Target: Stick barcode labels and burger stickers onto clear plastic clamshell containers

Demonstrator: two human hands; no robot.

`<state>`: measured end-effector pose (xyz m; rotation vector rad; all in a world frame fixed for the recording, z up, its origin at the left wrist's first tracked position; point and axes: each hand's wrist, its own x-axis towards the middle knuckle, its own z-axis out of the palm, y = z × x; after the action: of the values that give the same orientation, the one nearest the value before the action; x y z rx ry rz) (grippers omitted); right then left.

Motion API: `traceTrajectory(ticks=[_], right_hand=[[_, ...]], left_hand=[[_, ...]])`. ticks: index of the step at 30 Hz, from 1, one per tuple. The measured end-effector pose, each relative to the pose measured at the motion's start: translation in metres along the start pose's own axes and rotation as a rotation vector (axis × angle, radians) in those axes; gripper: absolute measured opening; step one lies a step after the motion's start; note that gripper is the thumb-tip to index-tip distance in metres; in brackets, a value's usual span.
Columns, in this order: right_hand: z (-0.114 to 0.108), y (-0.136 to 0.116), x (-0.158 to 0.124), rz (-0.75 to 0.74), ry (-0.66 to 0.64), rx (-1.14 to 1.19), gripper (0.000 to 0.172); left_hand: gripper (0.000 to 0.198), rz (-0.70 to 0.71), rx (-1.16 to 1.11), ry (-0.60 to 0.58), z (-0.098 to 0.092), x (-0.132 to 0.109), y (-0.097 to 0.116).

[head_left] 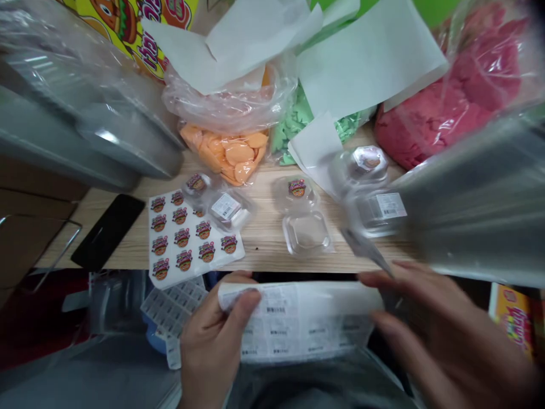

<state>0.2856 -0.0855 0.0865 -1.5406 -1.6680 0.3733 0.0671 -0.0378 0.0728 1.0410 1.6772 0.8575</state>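
My left hand [217,335] pinches the left end of a folded sheet of barcode labels [293,324], thumb on its front. At the sheet's right end is my right hand [443,329], blurred by motion, thumb and forefinger apart near the sheet. A thin grey blade-like strip [370,250] juts up and left from between its fingers; its kind is too smeared to tell. Beyond the sheet, an open clear clamshell box [307,233] lies on the shelf with a round burger sticker on its lid. Clear boxes with barcode labels stand left [227,210] and right [378,210] of it.
A burger sticker sheet [183,244] overhangs the shelf edge, beside a black phone [108,230]. Behind stand bags of orange [230,153], green [293,122] and red pieces [434,119], topped by white papers [366,57]. Stacked clear containers [97,108] flank the left; more label sheets [174,309] lie below.
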Motion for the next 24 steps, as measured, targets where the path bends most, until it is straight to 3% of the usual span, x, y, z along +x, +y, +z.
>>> traceTrajectory(ticks=[5,7,9,12,14,16,17,19,21,24], right_hand=[[0.023,-0.019,0.017,-0.174,-0.076,-0.121,0.051],[0.027,-0.020,0.018,-0.144,-0.100,-0.117,0.054],[0.028,-0.018,0.015,-0.111,-0.129,-0.071,0.055],[0.029,-0.014,0.010,-0.196,-0.092,-0.062,0.051],[0.030,-0.012,0.008,-0.286,-0.048,-0.100,0.036],[0.032,-0.011,0.009,-0.351,-0.005,-0.110,0.016],[0.032,-0.010,0.010,-0.350,0.002,-0.101,0.014],[0.032,-0.009,0.013,-0.254,0.018,-0.007,0.023],[0.030,-0.009,0.016,-0.064,0.090,0.231,0.046],[0.031,-0.010,0.022,0.187,0.298,0.527,0.065]], left_hand=[[0.011,0.497,0.100,-0.133,0.003,-0.006,0.007],[0.005,0.667,0.103,-0.206,0.003,-0.003,0.006],[0.003,0.727,0.094,-0.261,0.005,0.000,0.005],[0.013,0.521,0.100,-0.169,0.010,0.000,0.006],[0.020,0.327,0.112,-0.100,0.013,-0.001,0.009],[0.022,0.156,0.088,-0.124,0.015,0.000,0.010],[0.024,0.093,0.070,-0.159,0.017,0.002,0.009],[0.027,0.024,0.041,-0.212,0.019,0.006,0.007],[0.028,0.021,0.036,-0.223,0.022,0.010,0.005],[0.017,0.080,0.032,-0.281,0.026,0.012,0.004]])
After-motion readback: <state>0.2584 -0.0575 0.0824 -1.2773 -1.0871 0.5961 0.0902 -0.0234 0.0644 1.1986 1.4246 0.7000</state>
